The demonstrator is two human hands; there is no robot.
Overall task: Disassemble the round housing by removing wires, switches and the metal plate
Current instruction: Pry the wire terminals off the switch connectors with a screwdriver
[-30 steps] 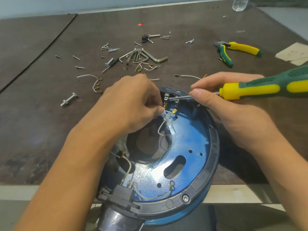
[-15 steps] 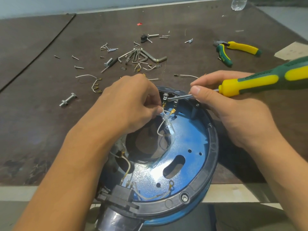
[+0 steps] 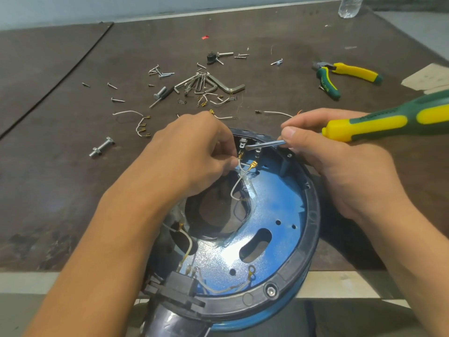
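Observation:
The round housing (image 3: 312, 215) has a black rim and leans over the table's front edge, its open side facing me. Inside it lies the shiny blue metal plate (image 3: 274, 203). My left hand (image 3: 194, 152) pinches a white wire (image 3: 237, 188) with a brass terminal at the switch (image 3: 243, 143) under the far rim. My right hand (image 3: 340, 166) grips a yellow-green screwdriver (image 3: 379, 122); its blade tip touches the switch terminals. A second brass terminal (image 3: 253, 164) hangs loose beside them. More white wires (image 3: 218, 289) run to a black connector block (image 3: 181, 285) at the near rim.
On the brown table (image 3: 60, 166) behind the housing lie hex keys (image 3: 206, 83), several loose screws, a bolt (image 3: 101, 147), removed wire pieces (image 3: 139, 120) and yellow-green pliers (image 3: 340, 74). A plastic bottle (image 3: 349, 6) stands at the far edge. Paper (image 3: 430, 77) lies at right.
The screwdriver blade has shifted slightly at the switch terminals and its handle has tilted a little. My left hand keeps its pinch on the wire in the same spot.

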